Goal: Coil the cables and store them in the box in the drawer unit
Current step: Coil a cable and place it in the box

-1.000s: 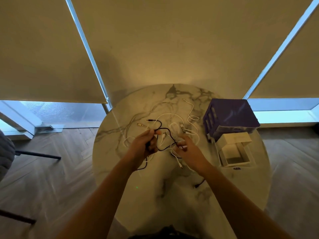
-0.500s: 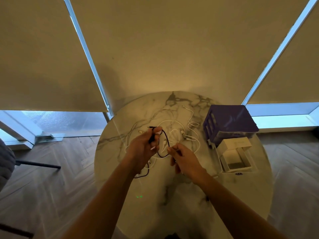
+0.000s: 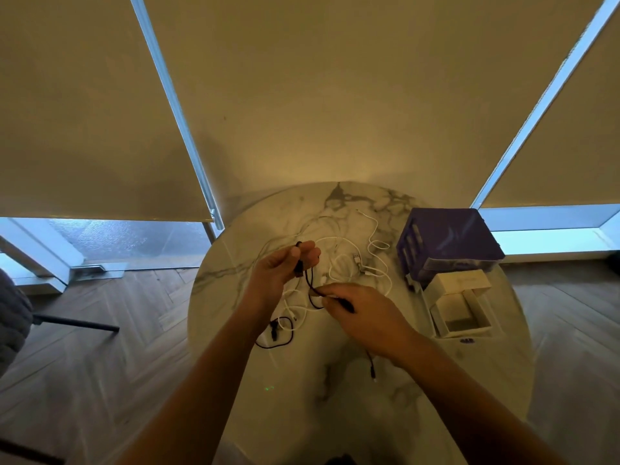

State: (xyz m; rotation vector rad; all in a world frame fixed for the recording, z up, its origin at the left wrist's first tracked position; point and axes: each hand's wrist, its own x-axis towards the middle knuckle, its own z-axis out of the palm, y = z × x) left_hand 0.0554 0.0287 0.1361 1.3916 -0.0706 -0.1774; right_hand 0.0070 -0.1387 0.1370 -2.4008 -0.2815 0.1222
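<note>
A thin black cable (image 3: 310,283) runs between my two hands above the round marble table (image 3: 385,407). My left hand (image 3: 278,273) grips one end of it, fingers curled, with a short loop hanging down. My right hand (image 3: 359,313) pinches the same cable lower down, and its tail trails under my wrist to a plug (image 3: 372,372). Several white cables (image 3: 375,263) lie tangled on the table behind my hands. A second black cable (image 3: 278,333) lies below my left wrist. The purple drawer unit (image 3: 449,243) stands at the right, with an open white box (image 3: 459,307) in front of it.
The table stands against a wall of drawn beige roller blinds (image 3: 318,95). Wooden herringbone floor (image 3: 84,364) surrounds it. A dark chair leg (image 3: 77,323) and grey upholstery (image 3: 10,327) show at the left edge.
My left hand has lifted its end of the black cable slightly. My right hand has slid down along it toward me, and the view has tilted downward.
</note>
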